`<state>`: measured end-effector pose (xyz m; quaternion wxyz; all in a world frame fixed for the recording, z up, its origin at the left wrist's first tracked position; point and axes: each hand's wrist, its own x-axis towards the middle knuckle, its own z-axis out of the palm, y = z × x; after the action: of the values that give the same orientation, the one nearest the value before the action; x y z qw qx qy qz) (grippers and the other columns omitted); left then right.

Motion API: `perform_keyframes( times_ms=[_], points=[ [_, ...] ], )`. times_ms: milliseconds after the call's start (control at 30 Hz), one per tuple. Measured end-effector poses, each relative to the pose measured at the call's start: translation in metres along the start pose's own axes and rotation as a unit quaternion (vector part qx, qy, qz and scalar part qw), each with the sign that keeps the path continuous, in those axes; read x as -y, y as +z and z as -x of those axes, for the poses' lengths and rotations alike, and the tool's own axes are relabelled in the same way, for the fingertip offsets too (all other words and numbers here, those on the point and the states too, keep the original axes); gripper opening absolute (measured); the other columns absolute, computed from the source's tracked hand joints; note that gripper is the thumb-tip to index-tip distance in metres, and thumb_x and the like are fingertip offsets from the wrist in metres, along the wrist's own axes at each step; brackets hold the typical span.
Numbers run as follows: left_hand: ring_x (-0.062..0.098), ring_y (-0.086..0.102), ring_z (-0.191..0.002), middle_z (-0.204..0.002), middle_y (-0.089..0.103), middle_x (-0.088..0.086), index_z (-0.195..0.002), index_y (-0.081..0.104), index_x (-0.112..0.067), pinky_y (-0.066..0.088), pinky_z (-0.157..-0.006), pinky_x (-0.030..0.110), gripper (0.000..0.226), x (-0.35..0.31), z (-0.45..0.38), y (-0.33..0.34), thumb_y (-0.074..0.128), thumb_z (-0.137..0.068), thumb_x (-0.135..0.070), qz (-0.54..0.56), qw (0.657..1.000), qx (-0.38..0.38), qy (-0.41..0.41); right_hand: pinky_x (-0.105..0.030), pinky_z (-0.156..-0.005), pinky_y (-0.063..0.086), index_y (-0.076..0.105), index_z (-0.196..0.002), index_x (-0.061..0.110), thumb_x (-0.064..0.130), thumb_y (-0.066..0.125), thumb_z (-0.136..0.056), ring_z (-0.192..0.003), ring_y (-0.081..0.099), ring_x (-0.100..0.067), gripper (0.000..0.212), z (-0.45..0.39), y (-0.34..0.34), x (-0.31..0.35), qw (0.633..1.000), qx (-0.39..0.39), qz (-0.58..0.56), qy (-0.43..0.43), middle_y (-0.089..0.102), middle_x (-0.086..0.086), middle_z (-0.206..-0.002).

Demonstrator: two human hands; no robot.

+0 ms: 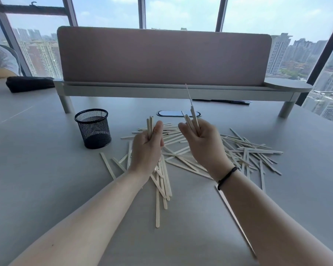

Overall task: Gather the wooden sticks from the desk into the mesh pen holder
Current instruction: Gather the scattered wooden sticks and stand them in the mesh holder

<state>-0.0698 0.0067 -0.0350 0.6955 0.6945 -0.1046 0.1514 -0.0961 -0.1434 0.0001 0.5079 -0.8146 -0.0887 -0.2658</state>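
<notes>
Both hands are raised at the centre of the frame, above the worktop [46, 189]. The left hand [147, 148] is curled round a small bundle of sticks [150, 124] that stands up out of the fist. The right hand [202, 143] grips a few more sticks [193, 114], one poking up higher than the rest; a black band [227, 177] circles its wrist. Most loose sticks [246, 152] lie scattered on the worktop under and to the right of the hands, some crossing each other. The black mesh holder [92, 128] stands upright left of centre, just left of the pile. A pink divider [161, 54] spans the top of the frame.
</notes>
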Motion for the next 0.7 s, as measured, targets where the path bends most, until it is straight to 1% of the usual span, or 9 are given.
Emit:
perform_keyframes(
  times_ms=[67,133,200,367,433,533,600,633,700],
  points=[
    [0.020,0.037,-0.042,-0.044,0.038,-0.002,-0.049,0.046,-0.019,0.036,-0.056,0.040,0.062,0.000,0.000,0.001,0.051,-0.097,-0.058,-0.007,1.000,0.009,0.002,-0.035,-0.050,0.021,0.028,-0.060,0.015,0.030,0.062,-0.096,-0.050,0.022,-0.018,0.052,0.001,-0.003,0.008,0.998,-0.006,-0.062,-0.010,0.025,0.002,-0.054],
    [0.018,0.037,-0.041,-0.043,0.038,-0.004,-0.049,0.046,-0.019,0.036,-0.056,0.039,0.062,-0.001,0.002,0.002,0.051,-0.098,-0.058,-0.017,1.000,0.016,0.003,-0.045,-0.047,0.024,0.029,-0.061,0.004,0.034,0.059,-0.097,-0.051,0.024,-0.035,0.055,0.003,-0.002,0.013,0.994,-0.009,-0.105,-0.018,0.027,-0.015,-0.055],
    [0.016,0.038,-0.041,-0.042,0.039,-0.006,-0.050,0.045,-0.019,0.037,-0.056,0.039,0.062,-0.002,0.004,0.003,0.050,-0.098,-0.057,-0.034,0.999,0.022,0.006,-0.050,-0.046,0.028,0.032,-0.064,-0.003,0.042,0.057,-0.095,-0.051,0.028,-0.039,0.059,0.004,0.002,0.012,0.992,-0.005,-0.128,-0.019,0.029,-0.024,-0.056],
    [0.015,0.042,-0.041,-0.043,0.042,-0.006,-0.049,0.047,-0.020,0.037,-0.057,0.036,0.060,-0.005,0.008,0.006,0.051,-0.095,-0.059,-0.047,0.998,0.034,0.015,-0.050,-0.047,0.032,0.034,-0.068,-0.003,0.043,0.061,-0.092,-0.051,0.032,-0.043,0.058,0.010,0.010,0.004,0.989,-0.011,-0.149,0.007,0.032,-0.028,-0.059],
    [0.016,0.043,-0.042,-0.044,0.043,-0.007,-0.048,0.047,-0.021,0.037,-0.056,0.035,0.060,-0.005,0.009,0.007,0.050,-0.096,-0.058,-0.051,0.998,0.040,0.020,-0.045,-0.048,0.029,0.032,-0.065,0.002,0.036,0.063,-0.094,-0.050,0.029,-0.033,0.055,0.013,0.011,0.002,0.990,-0.017,-0.140,0.004,0.029,-0.019,-0.056],
    [0.017,0.044,-0.042,-0.043,0.042,-0.008,-0.050,0.047,-0.019,0.036,-0.056,0.035,0.061,-0.003,0.008,0.007,0.051,-0.100,-0.052,-0.060,0.997,0.042,0.030,-0.031,-0.050,0.020,0.025,-0.062,0.009,0.032,0.068,-0.093,-0.052,0.021,-0.020,0.057,0.015,0.011,-0.001,0.991,-0.027,-0.132,0.010,0.020,-0.009,-0.059],
    [0.017,0.043,-0.042,-0.043,0.041,-0.007,-0.050,0.047,-0.019,0.035,-0.057,0.035,0.060,-0.002,0.008,0.007,0.050,-0.099,-0.053,-0.059,0.997,0.044,0.034,-0.033,-0.052,0.022,0.022,-0.063,0.006,0.035,0.071,-0.090,-0.054,0.021,-0.031,0.062,0.016,0.012,-0.005,0.987,-0.036,-0.148,0.039,0.021,-0.017,-0.059],
    [0.017,0.043,-0.041,-0.043,0.041,-0.007,-0.049,0.047,-0.020,0.035,-0.057,0.035,0.060,-0.002,0.008,0.007,0.050,-0.099,-0.054,-0.057,0.997,0.046,0.034,-0.036,-0.053,0.025,0.023,-0.064,0.002,0.037,0.071,-0.090,-0.055,0.025,-0.038,0.064,0.016,0.012,-0.008,0.986,-0.039,-0.153,0.054,0.025,-0.024,-0.058],
    [0.016,0.041,-0.041,-0.043,0.040,-0.007,-0.048,0.047,-0.021,0.036,-0.057,0.036,0.060,-0.002,0.008,0.007,0.050,-0.099,-0.053,-0.053,0.997,0.050,0.034,-0.042,-0.052,0.030,0.029,-0.065,-0.006,0.040,0.069,-0.090,-0.055,0.032,-0.043,0.066,0.016,0.011,-0.009,0.985,-0.041,-0.153,0.070,0.034,-0.033,-0.060]
  ],
)
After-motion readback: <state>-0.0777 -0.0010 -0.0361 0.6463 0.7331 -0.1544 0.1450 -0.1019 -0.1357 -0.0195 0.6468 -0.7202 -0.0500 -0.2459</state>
